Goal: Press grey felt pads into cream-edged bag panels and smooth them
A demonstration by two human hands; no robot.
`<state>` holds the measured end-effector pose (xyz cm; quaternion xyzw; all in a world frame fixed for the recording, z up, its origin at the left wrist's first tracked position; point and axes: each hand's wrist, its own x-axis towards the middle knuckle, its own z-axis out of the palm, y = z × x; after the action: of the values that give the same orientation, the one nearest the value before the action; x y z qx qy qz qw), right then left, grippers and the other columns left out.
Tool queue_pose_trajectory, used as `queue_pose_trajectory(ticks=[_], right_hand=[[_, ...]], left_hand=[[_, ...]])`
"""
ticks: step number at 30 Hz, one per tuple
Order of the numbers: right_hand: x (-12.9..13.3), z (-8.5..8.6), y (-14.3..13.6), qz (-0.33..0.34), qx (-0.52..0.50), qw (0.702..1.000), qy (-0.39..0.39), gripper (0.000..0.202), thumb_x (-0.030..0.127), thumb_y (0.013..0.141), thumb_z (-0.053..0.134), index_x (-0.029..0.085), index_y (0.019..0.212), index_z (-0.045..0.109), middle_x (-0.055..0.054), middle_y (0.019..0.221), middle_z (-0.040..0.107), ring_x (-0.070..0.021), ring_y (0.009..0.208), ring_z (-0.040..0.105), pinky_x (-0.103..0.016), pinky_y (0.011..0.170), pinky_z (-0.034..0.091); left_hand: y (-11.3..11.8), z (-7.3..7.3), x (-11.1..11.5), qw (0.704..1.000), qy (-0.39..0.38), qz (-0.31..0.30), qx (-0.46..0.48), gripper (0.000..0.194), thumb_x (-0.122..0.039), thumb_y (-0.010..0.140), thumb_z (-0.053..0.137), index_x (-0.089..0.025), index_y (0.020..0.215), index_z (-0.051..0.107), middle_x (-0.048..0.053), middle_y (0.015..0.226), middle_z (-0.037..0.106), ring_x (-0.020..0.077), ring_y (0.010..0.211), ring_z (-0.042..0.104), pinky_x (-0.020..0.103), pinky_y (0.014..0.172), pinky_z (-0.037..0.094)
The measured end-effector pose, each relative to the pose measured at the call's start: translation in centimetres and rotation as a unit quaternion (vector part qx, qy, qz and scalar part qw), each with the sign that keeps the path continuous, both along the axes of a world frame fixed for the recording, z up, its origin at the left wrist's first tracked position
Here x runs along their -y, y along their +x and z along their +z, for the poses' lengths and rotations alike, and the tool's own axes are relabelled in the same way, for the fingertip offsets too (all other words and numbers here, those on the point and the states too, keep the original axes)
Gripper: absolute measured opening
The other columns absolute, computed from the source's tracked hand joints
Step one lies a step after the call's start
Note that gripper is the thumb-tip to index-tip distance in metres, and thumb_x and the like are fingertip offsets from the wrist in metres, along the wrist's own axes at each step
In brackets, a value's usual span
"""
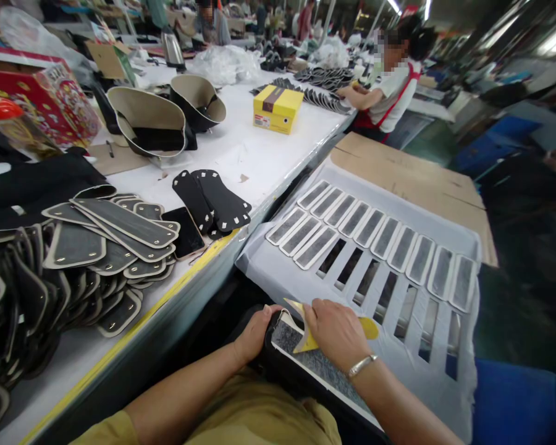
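Note:
My left hand point(254, 334) is closed around the near-left end of a black piece with a grey, white-edged panel point(338, 371) above my lap. My right hand point(337, 330) grips a flat yellow scraper-like tool point(308, 339), whose wide end has a V-shaped notch. The notched end lies over the grey panel, and its rounded yellow end sticks out past my fingers. Part of the panel is hidden under my right hand and forearm. To the right, a slotted rack covered in grey cloth point(278, 272) carries rows of white-edged grey strips point(373, 228).
On the white table point(241, 148) at left lie piled dark panels with pale edging point(125, 222), black straps point(217, 198), a phone point(184, 232) and a yellow box point(278, 110). Cardboard point(408, 179) lies behind the rack. A person point(384, 86) works at the table's far side.

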<state>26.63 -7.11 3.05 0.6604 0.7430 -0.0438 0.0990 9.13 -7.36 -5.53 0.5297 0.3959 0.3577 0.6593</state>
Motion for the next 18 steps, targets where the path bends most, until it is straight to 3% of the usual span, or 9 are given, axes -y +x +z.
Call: queue_pose_trajectory(ticks=[6,9,18], right_hand=[[-0.6,-0.5,-0.7,0.037,-0.023,0.999,0.005,0.041,0.036,0.096,0.024,0.020,0.075,0.056,-0.004,0.071,0.065,-0.0213,0.069,0.062,-0.032,0.062,0.033],[-0.5,-0.6,-0.3,0.040,-0.032,0.999,0.013,0.041,0.035,0.096,0.024,0.020,0.075,0.056,-0.004,0.070,0.065,-0.0204,0.067,0.062,-0.032,0.061,0.033],[-1.4,-1.2,-0.5,0.086,-0.054,0.995,0.019,0.042,0.038,0.096,0.025,0.020,0.076,0.057,-0.004,0.072,0.066,-0.0198,0.067,0.062,-0.031,0.061,0.033]], left_hand=[[-0.4,1.5,-1.1,0.997,-0.069,-0.013,-0.010,0.066,-0.056,0.091,0.015,-0.017,0.105,0.065,0.004,0.108,0.066,0.0209,0.105,0.056,0.035,0.099,0.037],[-0.1,2.3,-0.9,0.997,-0.073,0.027,0.001,0.063,-0.056,0.091,0.017,-0.017,0.107,0.064,0.004,0.107,0.066,0.0203,0.104,0.057,0.034,0.098,0.038],[1.1,2.3,0.7,0.994,-0.071,0.081,-0.020,0.064,-0.054,0.092,0.016,-0.015,0.104,0.066,0.004,0.102,0.068,0.0208,0.100,0.058,0.033,0.096,0.040]])
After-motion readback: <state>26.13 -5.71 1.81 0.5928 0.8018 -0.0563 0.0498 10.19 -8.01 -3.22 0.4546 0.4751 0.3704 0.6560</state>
